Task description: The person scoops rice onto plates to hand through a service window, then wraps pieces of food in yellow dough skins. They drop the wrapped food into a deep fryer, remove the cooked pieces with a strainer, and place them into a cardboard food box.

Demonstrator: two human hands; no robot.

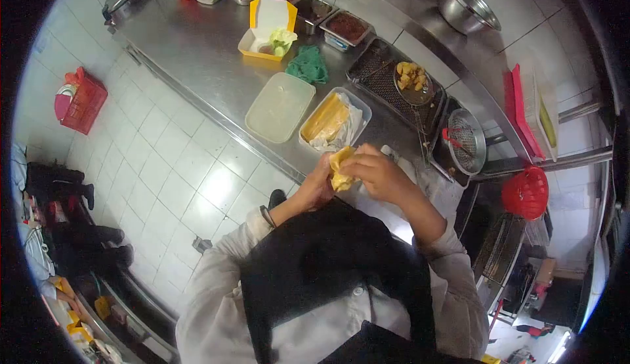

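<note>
Between my two hands is a folded yellow piece of food [340, 168], held up over the front edge of the steel counter. My left hand [317, 183] is wrapped round its left side. The fingers of my right hand [375, 172] pinch it from the right. Just beyond them lies a clear plastic container [363, 128] with a stack of yellow sheets [329, 120] and crumpled white wrapping [351, 122]. Its pale lid [280, 108] lies flat to the left of it.
Behind are a green cloth [308, 64], an open yellow box [254, 50] with lettuce, and metal trays [347, 27]. A strainer with fried pieces [412, 77] rests on a dark rack at the right, near a perforated bowl [466, 142]. A shelf [420, 26] overhangs the back.
</note>
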